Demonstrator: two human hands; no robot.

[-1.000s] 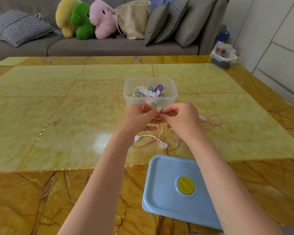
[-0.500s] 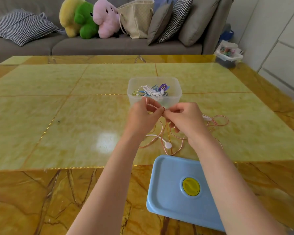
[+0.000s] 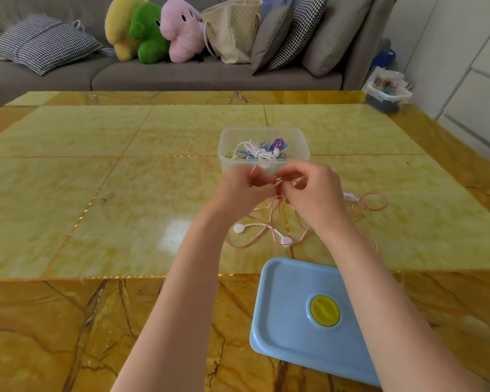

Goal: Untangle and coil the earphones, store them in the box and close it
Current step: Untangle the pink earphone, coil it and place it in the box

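Pink earphones [image 3: 269,234] lie tangled on the yellow table, their two white earbuds below my hands and a cable loop trailing to the right. My left hand [image 3: 239,193] and my right hand [image 3: 314,193] meet just in front of the box, each pinching the pink cable at a knot held above the table. A clear plastic box [image 3: 300,142] stands open behind my hands and holds several coiled earphones, white, purple and blue. Its blue lid [image 3: 289,321] with a yellow round valve lies flat near the table's front edge, under my right forearm.
The marble-patterned table [image 3: 96,193] spreads wide to the left. Behind it a grey sofa [image 3: 181,77] carries cushions, plush toys and a beige bag. A small container [image 3: 386,91] of items sits on the floor at the far right corner.
My hands have risen slightly towards the box while working the knot. The left earbud has slid back out to the left on the table.
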